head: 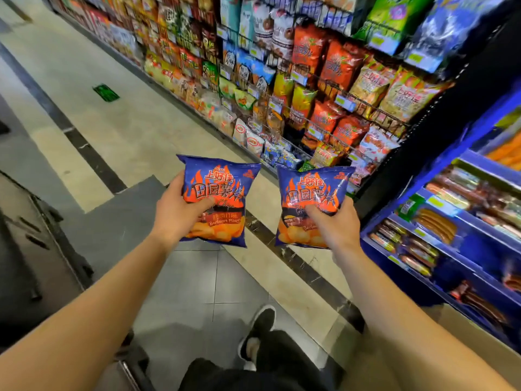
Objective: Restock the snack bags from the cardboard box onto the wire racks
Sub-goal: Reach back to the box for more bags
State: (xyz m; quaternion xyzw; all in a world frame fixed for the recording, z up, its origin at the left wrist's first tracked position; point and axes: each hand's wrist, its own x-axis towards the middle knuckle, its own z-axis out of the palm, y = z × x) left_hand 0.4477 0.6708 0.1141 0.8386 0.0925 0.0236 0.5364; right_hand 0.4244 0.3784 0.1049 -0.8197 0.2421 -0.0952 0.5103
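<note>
You held two chip bags, one in each hand, out over the floor [118, 131] in front of the wire racks [324, 128]. Your left hand [176, 213] pinched the left bag [218, 193], thumb on its front. Your right hand [334, 224] pinched the right bag [310, 204] the same way. Both bags were blue, shiny, puffy and crinkly. The brown cardboard box [456, 334] sat low on your right.

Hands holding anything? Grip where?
Left hand grips one blue barbecue chip bag at its left edge; right hand grips a second bag at its lower right.
</note>
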